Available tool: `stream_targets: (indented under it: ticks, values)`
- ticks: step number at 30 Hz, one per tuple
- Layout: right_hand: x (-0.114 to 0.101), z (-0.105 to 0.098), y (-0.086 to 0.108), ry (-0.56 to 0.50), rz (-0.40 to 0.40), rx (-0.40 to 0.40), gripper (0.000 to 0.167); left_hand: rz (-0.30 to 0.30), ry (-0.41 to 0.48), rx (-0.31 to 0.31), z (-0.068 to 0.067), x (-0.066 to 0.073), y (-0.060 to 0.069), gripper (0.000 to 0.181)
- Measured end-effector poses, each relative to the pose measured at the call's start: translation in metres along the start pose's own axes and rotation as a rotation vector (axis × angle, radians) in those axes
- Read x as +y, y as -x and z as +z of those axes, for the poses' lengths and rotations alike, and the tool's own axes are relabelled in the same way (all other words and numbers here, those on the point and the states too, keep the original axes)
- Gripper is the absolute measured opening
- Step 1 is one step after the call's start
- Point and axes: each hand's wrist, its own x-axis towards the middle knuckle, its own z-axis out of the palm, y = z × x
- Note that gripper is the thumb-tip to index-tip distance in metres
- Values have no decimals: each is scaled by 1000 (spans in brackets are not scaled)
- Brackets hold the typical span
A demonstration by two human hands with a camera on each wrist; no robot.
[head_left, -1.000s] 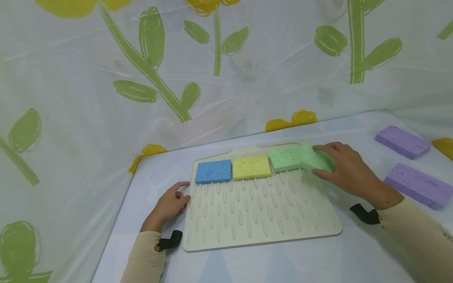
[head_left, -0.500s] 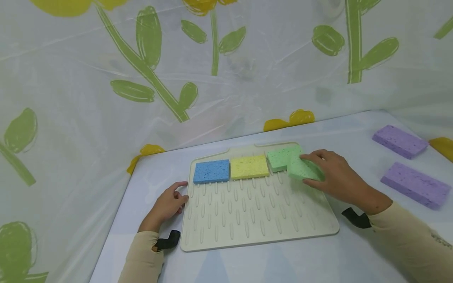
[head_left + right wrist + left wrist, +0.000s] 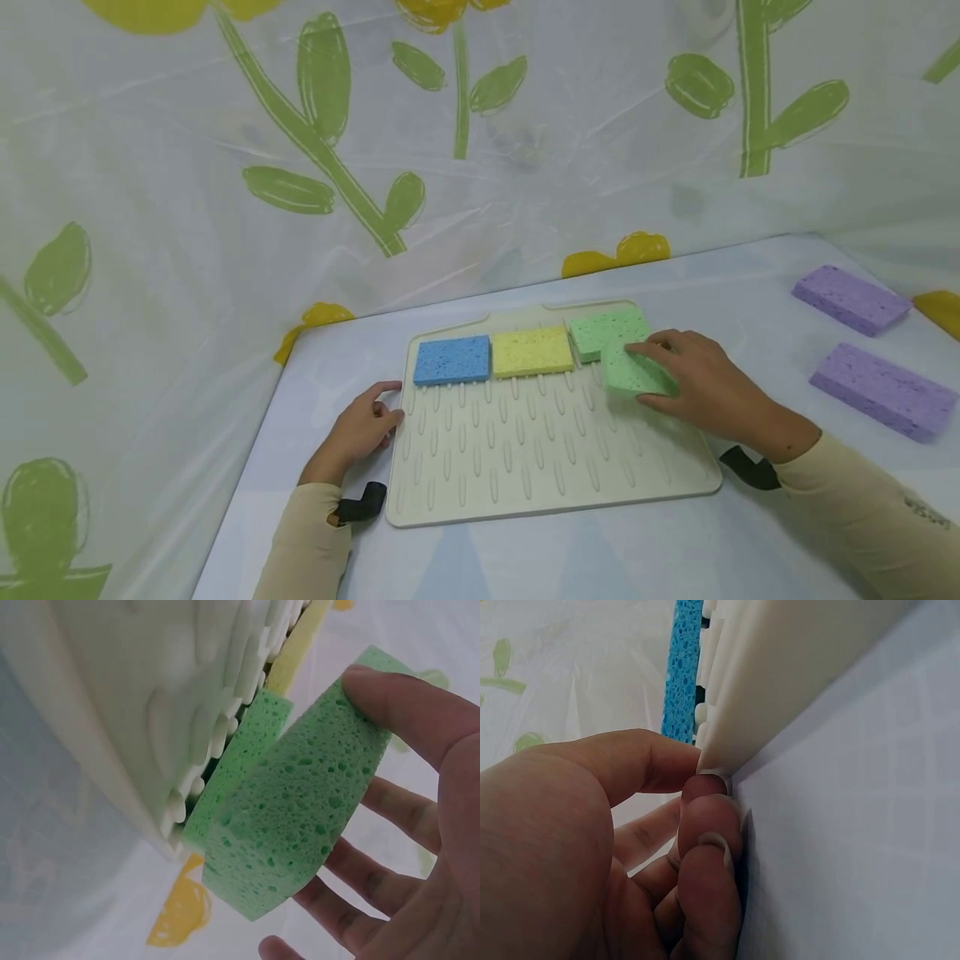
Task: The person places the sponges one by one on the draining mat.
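1. Facing a flowered curtain [image 3: 562, 175] across a pale desk [image 3: 637, 550], head view: showing blue sponge [image 3: 452, 360], yellow sponge [image 3: 532, 352] and first green sponge [image 3: 606, 329] already lying in a row on the mat [image 3: 517, 467]; leaving far purple sponge [image 3: 852, 300] and near purple sponge [image 3: 885, 392] off it.
2. Left wrist: touching the mat's edge with left hand [image 3: 570, 832], fingers curled; not showing whether pinching.
3. Right wrist: holding second green sponge [image 3: 300, 780], tilted, between right hand [image 3: 454, 855] thumb and fingers; not yet lying flat.

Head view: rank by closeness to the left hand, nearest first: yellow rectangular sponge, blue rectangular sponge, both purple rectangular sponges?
1. Blue rectangular sponge: left end of the row on the beige ridged mat, nearest the left hand.
2. Yellow rectangular sponge: right of blue.
3. Rear purple rectangular sponge and front purple rectangular sponge: beyond the mat's right side; too close to call.
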Motion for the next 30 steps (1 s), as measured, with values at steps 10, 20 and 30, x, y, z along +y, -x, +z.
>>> stream_targets:
  ticks: [10, 20, 30]
  values:
    - [-1, 5, 2, -28, -2, -106, 67, 7, -3, 5, 0, 1, -1, 56]
    - [-3, 9, 6, -22, -33, -159, 64, 1, -13, 0, 0, 0, -1, 56]
    - [0, 10, 5, -1, -68, -133, 64, 12, -10, 4, 0, 0, -1, 55]
